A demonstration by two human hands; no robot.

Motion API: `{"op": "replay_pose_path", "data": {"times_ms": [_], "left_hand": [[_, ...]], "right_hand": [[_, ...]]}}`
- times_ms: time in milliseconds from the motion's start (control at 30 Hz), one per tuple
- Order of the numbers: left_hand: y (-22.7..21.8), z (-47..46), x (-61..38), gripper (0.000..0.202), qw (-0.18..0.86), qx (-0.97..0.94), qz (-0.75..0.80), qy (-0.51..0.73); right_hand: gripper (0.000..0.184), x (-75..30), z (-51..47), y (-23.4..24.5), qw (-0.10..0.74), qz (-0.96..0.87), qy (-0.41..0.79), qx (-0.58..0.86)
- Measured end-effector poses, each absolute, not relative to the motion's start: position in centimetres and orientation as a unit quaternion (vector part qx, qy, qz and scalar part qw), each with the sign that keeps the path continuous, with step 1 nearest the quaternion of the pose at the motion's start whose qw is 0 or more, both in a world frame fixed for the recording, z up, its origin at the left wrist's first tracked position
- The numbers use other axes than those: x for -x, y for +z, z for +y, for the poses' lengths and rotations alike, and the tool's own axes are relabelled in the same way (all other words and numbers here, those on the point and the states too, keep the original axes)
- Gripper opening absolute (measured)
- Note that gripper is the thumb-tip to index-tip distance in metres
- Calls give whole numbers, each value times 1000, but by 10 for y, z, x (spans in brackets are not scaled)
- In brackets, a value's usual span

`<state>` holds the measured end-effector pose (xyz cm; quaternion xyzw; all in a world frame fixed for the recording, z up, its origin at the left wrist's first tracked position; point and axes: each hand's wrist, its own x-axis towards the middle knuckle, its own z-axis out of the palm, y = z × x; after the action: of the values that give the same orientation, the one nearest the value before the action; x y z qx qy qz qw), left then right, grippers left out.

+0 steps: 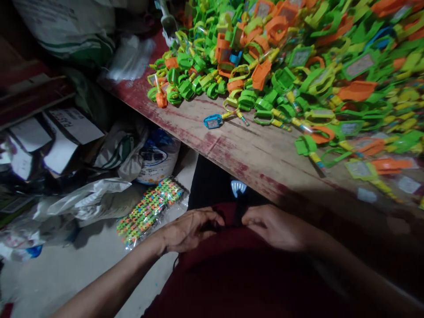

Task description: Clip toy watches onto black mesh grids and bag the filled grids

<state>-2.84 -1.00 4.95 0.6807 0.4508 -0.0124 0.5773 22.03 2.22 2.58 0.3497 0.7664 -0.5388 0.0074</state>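
Note:
Both hands are at my waist, in front of the table edge. My left hand is closed, its curled fingers on the dark red shirt. Opposite it, my right hand pinches the cloth near a dark strip that I cannot make out. A pale, ribbed, fan-shaped thing shows just beyond the hands. On the table lies a big heap of green, orange and yellow plastic toy watches. One blue toy watch lies at the heap's near edge.
The worn wooden table runs diagonally ahead of me. Clear plastic bags lie on its far left corner. At the left are white cartons, sacks and a clear-wrapped pack of small colourful pieces on the floor.

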Motion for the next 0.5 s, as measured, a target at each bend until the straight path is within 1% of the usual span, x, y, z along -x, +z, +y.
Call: {"op": "replay_pose_path", "data": {"times_ms": [67, 133, 200, 300, 367, 400, 433, 467, 500], "left_hand": [[46, -8, 25, 26, 566, -690, 451, -9], [42, -6, 19, 23, 545, -688, 479, -10], [40, 0, 13, 19, 553, -663, 504, -21], [39, 11, 14, 18, 625, -593, 507, -16], [39, 13, 23, 23, 673, -539, 507, 5], [38, 11, 31, 26, 680, -511, 525, 28], [35, 6, 41, 30, 673, -479, 560, 59], [32, 0, 51, 35, 628, -440, 631, 119], [27, -9, 61, 37, 546, -403, 712, 180]], "right_hand": [[12, -218, 21, 27, 37, 769, -517, -374], [13, -216, 19, 25, 52, 773, -489, -400], [13, -215, 19, 23, 47, 767, -486, -417], [15, -223, 19, 20, -16, 730, -540, -418], [14, -240, 9, 17, -86, 691, -577, -426], [15, -252, -1, 14, -126, 673, -576, -448], [18, -265, -15, 10, -163, 655, -559, -482], [20, -278, -32, 7, -191, 642, -522, -528], [20, -291, -50, 3, -203, 625, -476, -585]]}}
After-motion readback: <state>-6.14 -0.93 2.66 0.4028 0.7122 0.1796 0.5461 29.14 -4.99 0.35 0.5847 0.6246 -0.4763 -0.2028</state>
